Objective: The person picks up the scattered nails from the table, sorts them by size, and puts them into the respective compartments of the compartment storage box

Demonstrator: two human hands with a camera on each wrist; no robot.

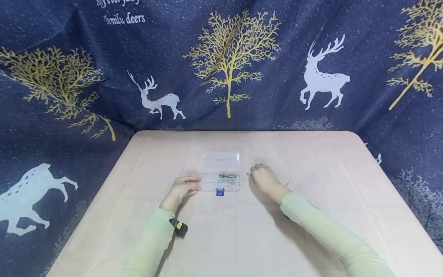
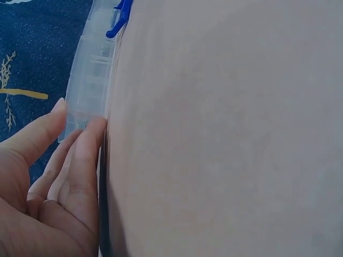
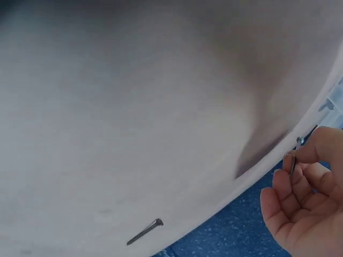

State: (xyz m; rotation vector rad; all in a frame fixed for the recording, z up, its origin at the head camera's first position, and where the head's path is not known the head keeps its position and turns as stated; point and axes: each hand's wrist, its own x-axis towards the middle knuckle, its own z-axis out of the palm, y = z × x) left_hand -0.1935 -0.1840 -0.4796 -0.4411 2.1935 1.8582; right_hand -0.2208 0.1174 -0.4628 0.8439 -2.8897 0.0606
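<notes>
A small clear plastic box (image 1: 221, 171) with a blue latch (image 1: 220, 192) lies open on the pink table (image 1: 242, 238), several nails (image 1: 227, 176) inside it. My left hand (image 1: 185, 187) rests at the box's left edge; its straight fingertips (image 2: 88, 139) touch the clear box (image 2: 91, 75) near the blue latch (image 2: 120, 16). My right hand (image 1: 263, 176) is just right of the box and pinches a nail (image 3: 294, 155) between thumb and fingers (image 3: 327, 144). Another loose nail (image 3: 144, 232) lies on the table behind the right wrist.
A dark blue cloth with white deer and golden trees (image 1: 228, 57) hangs behind and around the table. A small black and yellow device (image 1: 180, 227) sits on my left wrist. A corner of the box (image 3: 333, 101) shows in the right wrist view.
</notes>
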